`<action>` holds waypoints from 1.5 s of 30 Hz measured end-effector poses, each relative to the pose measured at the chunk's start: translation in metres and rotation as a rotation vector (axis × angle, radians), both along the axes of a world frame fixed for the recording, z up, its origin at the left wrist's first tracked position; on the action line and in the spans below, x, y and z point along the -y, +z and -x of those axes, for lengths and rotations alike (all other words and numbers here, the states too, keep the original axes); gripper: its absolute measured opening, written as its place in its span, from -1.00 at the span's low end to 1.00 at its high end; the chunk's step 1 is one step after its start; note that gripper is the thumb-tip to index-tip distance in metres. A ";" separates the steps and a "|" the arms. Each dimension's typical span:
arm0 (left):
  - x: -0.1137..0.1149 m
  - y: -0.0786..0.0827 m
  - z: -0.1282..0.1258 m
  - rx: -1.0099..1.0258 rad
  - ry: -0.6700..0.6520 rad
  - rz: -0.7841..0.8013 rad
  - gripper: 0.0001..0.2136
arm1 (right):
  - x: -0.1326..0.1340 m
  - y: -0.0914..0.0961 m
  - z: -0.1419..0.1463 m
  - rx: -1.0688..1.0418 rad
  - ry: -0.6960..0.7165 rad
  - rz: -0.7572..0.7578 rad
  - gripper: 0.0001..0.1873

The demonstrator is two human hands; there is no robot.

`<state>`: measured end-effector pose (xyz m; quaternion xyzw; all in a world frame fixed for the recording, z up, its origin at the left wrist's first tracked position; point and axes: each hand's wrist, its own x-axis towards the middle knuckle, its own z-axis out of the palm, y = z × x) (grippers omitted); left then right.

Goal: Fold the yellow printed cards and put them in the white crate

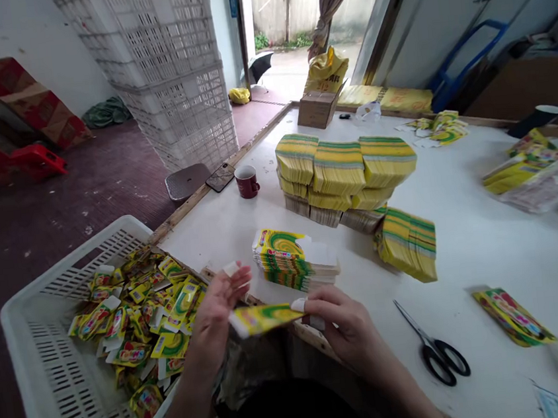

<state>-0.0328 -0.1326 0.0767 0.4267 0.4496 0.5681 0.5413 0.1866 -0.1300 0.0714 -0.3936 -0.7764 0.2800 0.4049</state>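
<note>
My left hand (pixel 215 319) and my right hand (pixel 343 322) hold a flat yellow and green carton blank (pixel 263 318) between them, just in front of the table's near edge. My left fingers pinch its left end, with tape on a fingertip. My right fingers grip its right end. Just beyond the hands lies a short stack of the same flat cartons (pixel 291 259). To the left stands a white plastic crate (pixel 51 366) filled with several folded yellow cartons (pixel 141 316).
Tall bundles of yellow-green blanks (pixel 345 172) sit mid-table, another bundle (pixel 407 242) leans beside them. Black scissors (pixel 435 345) lie at my right, a loose pack (pixel 512 317) beyond. A red mug (pixel 247 181), phone (pixel 220 176), cardboard box (pixel 317 108) and stacked white crates (pixel 169 67) stand further off.
</note>
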 end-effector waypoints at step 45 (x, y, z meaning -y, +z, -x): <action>0.004 -0.010 -0.039 -0.030 0.151 0.185 -0.47 | 0.004 -0.030 0.000 0.032 -0.080 -0.085 -0.64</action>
